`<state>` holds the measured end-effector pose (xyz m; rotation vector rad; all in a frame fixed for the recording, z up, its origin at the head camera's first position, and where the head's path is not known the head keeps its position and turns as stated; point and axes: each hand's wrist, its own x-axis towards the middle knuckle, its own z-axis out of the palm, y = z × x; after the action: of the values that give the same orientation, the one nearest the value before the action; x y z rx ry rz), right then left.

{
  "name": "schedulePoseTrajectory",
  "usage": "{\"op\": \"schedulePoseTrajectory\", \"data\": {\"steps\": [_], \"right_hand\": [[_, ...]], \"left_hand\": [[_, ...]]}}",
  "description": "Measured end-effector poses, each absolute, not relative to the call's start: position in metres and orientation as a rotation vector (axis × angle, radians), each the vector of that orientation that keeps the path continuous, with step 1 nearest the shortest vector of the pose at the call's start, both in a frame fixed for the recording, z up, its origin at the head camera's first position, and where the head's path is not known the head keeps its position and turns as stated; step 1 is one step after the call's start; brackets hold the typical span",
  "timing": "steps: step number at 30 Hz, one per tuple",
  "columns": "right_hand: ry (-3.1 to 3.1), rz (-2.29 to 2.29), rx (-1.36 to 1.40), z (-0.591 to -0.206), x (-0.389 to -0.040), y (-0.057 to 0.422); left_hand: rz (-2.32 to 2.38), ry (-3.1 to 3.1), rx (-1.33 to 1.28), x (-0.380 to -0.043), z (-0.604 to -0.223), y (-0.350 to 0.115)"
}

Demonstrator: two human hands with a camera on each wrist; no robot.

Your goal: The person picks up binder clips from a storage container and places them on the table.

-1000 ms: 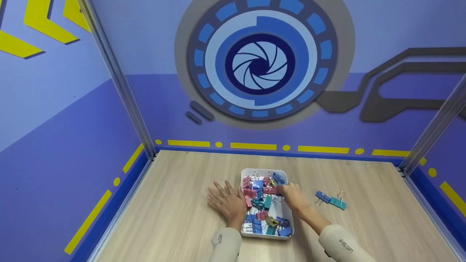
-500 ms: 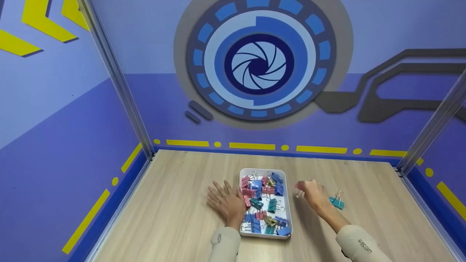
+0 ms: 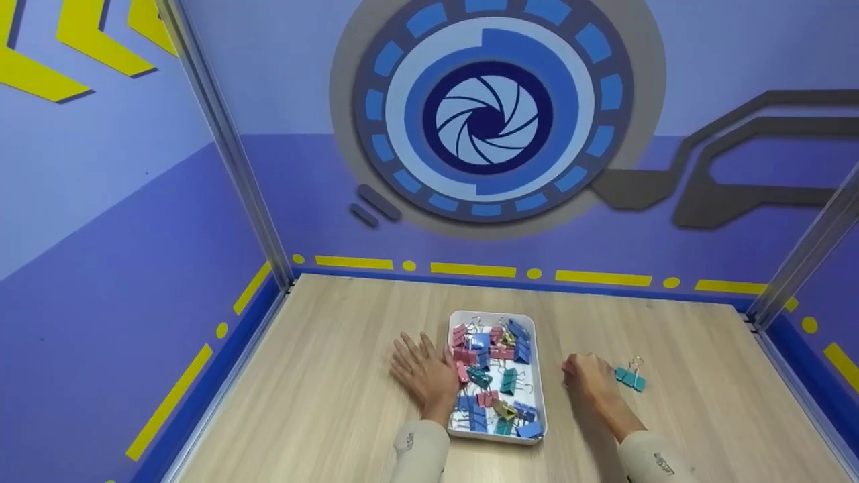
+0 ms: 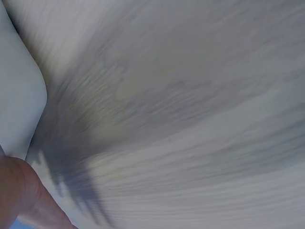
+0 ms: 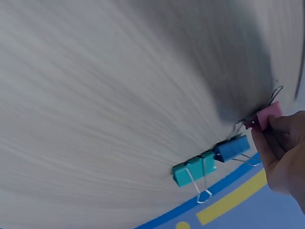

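My right hand [image 3: 593, 382] pinches a pink binder clip [image 5: 269, 115] between thumb and fingertips, close over the table to the right of the tray. Beside it a blue binder clip [image 5: 232, 148] and a teal one [image 5: 194, 168] lie end to end; the hand hides the blue clip in the head view. With fingers spread, my left hand [image 3: 427, 379] lies on the table against the left side of a white tray [image 3: 540, 402]. Pink, blue, teal and gold binder clips lie scattered in the tray. Only part of the left hand [image 4: 28, 195] shows in the left wrist view.
The wood-grain table [image 3: 335, 376] ends at a blue back wall [image 3: 288, 201] with a round printed pattern. Metal posts [image 3: 231, 154] stand at its back corners, and a side wall [image 3: 100, 302] rises on the left.
My right hand has lifted the pink clip out of the tray and carried it right, then down beside the blue and teal clips. My left hand has stayed in place.
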<state>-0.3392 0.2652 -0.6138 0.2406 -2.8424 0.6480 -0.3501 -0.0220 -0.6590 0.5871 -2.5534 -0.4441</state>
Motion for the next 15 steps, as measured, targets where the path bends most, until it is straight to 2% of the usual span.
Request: {"op": "schedulePoseTrajectory", "data": {"steps": [6,15], "right_hand": [[-2.852,0.602,0.227,-0.616,-0.338,0.281],[-3.020,0.553,0.216,-0.591,-0.349,0.281]], "left_hand": [[-0.407,-2.595,0.578,-0.347,-0.660,-0.017],[-0.431,-2.605,0.561,-0.351,-0.658,-0.024]]}}
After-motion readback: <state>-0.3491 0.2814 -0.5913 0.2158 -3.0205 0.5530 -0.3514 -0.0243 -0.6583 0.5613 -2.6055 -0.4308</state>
